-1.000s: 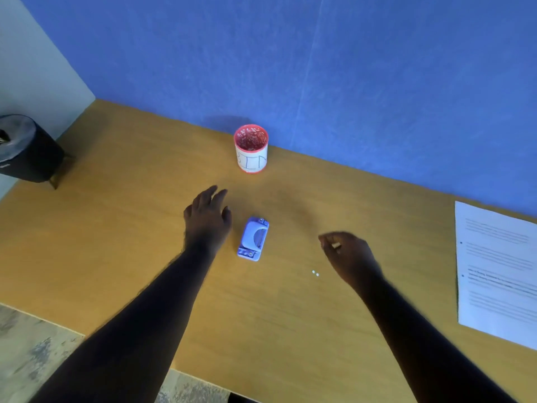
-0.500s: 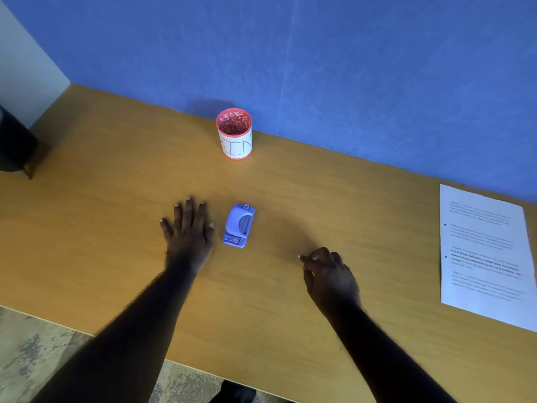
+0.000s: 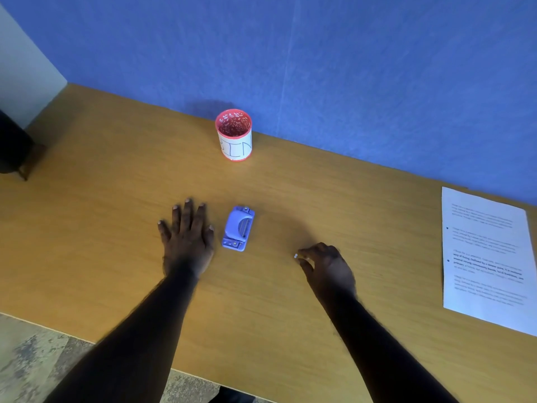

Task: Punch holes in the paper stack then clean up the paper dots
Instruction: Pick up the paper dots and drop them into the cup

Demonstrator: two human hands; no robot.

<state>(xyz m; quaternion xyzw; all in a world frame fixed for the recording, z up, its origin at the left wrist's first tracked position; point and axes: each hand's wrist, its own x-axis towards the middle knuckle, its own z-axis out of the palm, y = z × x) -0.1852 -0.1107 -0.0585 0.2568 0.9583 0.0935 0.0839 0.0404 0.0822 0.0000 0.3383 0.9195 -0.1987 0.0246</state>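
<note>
A small lilac hole punch (image 3: pixel 238 228) lies in the middle of the wooden table (image 3: pixel 116 199). My left hand (image 3: pixel 187 238) rests flat on the table just left of it, fingers spread, holding nothing. My right hand (image 3: pixel 325 264) is to the right of the punch, its thumb and fingers pinched together at a tiny white paper dot (image 3: pixel 295 256) at the fingertips. The printed paper stack (image 3: pixel 485 257) lies at the table's right edge. A red cup with a white label (image 3: pixel 234 136) stands at the back by the wall.
A blue wall (image 3: pixel 319 68) runs along the table's far edge. A dark object (image 3: pixel 11 146) sits at the far left end. The floor (image 3: pixel 32 353) shows below the near edge.
My left hand has come down flat beside the punch. My right hand has lowered to the table and pinched at the paper dots; one of the two dots is no longer visible.
</note>
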